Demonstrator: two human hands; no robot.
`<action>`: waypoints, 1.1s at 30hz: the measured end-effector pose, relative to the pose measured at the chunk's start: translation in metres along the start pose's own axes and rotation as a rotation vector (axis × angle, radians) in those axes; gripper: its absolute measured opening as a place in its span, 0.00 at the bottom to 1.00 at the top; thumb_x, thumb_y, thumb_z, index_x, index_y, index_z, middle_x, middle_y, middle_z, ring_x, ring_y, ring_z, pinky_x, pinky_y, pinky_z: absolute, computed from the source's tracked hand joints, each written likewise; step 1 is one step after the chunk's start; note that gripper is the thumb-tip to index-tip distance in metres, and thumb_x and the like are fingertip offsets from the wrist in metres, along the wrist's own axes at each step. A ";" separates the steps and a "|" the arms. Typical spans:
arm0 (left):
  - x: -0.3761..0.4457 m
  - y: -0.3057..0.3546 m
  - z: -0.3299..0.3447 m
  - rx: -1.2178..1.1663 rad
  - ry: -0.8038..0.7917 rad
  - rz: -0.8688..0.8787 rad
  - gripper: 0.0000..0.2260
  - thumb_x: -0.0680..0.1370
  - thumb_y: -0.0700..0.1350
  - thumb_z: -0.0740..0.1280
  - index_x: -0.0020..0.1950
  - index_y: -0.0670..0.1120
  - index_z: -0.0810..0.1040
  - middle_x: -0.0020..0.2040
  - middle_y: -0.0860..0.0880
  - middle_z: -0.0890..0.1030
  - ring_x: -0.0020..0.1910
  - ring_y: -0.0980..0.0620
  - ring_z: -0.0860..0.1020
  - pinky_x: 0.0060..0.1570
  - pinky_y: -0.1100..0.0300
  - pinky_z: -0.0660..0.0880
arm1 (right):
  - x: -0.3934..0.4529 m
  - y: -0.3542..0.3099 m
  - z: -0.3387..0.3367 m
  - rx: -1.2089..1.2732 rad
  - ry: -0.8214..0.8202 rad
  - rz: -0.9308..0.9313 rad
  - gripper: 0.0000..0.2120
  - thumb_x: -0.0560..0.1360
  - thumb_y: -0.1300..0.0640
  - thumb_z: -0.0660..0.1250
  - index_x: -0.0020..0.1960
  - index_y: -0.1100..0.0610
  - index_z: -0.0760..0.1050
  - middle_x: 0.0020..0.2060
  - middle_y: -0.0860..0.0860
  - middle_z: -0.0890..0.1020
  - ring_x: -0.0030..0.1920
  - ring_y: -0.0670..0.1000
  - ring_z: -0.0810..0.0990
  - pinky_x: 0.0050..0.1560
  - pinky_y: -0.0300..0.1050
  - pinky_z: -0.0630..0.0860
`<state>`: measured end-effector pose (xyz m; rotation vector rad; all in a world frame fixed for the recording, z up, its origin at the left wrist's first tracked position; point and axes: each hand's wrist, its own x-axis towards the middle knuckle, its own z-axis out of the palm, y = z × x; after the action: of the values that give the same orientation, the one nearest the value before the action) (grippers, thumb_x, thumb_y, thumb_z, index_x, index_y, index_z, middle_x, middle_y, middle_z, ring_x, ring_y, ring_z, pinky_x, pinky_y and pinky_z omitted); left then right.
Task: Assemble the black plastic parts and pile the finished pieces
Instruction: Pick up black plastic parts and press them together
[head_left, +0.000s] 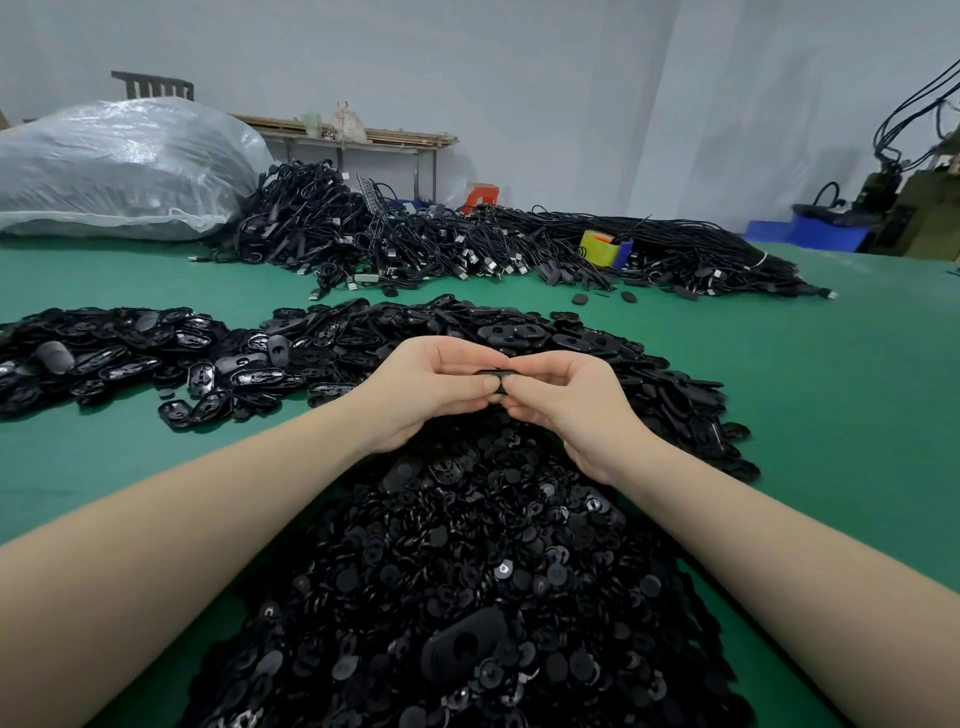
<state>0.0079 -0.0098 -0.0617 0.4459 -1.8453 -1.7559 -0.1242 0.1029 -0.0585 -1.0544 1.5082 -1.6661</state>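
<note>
Left hand (434, 382), right hand (558, 395) both pinching black plastic part (496, 373), seemingly oval.

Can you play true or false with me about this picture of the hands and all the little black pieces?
1. Both hands hold one small black part together. True: the left hand and the right hand pinch it between them.
2. The table is red. False: it is green.
3. A pile of small round black pieces lies between the arms. True.
4. The big clear plastic bag is at the far right. False: it is at the far left.
5. A heap of black cables lies farther back on the table. True.
</note>
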 end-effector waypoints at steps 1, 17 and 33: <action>0.000 0.000 0.000 0.002 -0.001 0.001 0.11 0.76 0.33 0.70 0.47 0.49 0.85 0.45 0.48 0.87 0.44 0.54 0.85 0.44 0.65 0.80 | 0.000 0.000 0.000 -0.010 0.002 0.000 0.05 0.73 0.68 0.71 0.47 0.60 0.81 0.34 0.52 0.84 0.36 0.46 0.83 0.40 0.37 0.80; 0.001 0.001 0.000 0.023 0.009 -0.033 0.10 0.75 0.32 0.70 0.50 0.46 0.85 0.46 0.47 0.87 0.45 0.53 0.85 0.44 0.65 0.79 | 0.002 0.005 0.000 -0.078 0.036 -0.052 0.06 0.73 0.68 0.71 0.47 0.60 0.81 0.30 0.49 0.83 0.32 0.44 0.81 0.36 0.35 0.77; 0.003 0.006 0.003 0.060 0.103 -0.045 0.10 0.75 0.33 0.71 0.47 0.48 0.84 0.43 0.51 0.87 0.43 0.56 0.85 0.42 0.66 0.79 | 0.001 0.003 0.002 0.021 0.033 -0.061 0.05 0.75 0.67 0.70 0.48 0.59 0.81 0.33 0.50 0.84 0.35 0.45 0.82 0.39 0.37 0.80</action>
<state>0.0040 -0.0086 -0.0553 0.5947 -1.8319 -1.6781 -0.1233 0.1009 -0.0615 -1.0766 1.4892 -1.7453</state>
